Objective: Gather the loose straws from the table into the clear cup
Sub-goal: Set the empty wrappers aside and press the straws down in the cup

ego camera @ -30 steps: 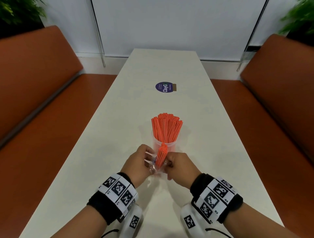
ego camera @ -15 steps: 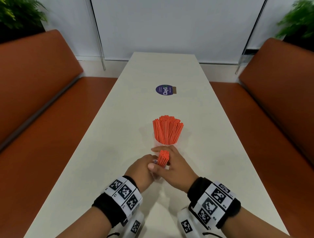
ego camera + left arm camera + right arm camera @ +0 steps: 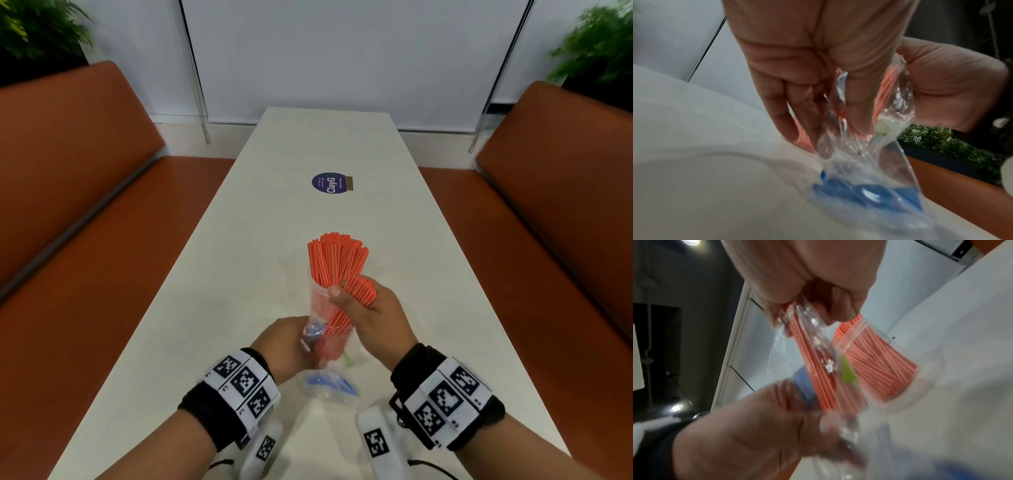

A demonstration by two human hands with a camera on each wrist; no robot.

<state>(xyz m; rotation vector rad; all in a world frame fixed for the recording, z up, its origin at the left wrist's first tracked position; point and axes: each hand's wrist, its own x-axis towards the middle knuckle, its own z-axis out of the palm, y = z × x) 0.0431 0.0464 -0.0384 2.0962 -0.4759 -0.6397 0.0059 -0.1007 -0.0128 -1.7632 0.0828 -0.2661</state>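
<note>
A clear cup (image 3: pixel 317 298) stands mid-table, packed with upright orange straws (image 3: pixel 337 260). Just in front of it my right hand (image 3: pixel 368 308) grips the top of a smaller bundle of orange straws (image 3: pixel 356 291), whose lower ends still sit in a clear plastic bag (image 3: pixel 329 377) with blue print. My left hand (image 3: pixel 287 346) pinches the bag's crumpled neck beside the bundle. In the left wrist view the bag (image 3: pixel 869 170) hangs from my curled fingers (image 3: pixel 797 100). In the right wrist view the bundle (image 3: pixel 818 366) runs down from my fist, and the cup's straws (image 3: pixel 875 365) lie behind.
The long white table (image 3: pixel 239 274) runs away from me, with a round purple sticker (image 3: pixel 330 183) farther up. Orange benches (image 3: pixel 68 240) flank both sides. Potted plants (image 3: pixel 34 31) stand in the back corners.
My right hand has risen, drawing the straw bundle up out of the bag toward the cup, while my left hand stays low on the bag. The camera has tilted.
</note>
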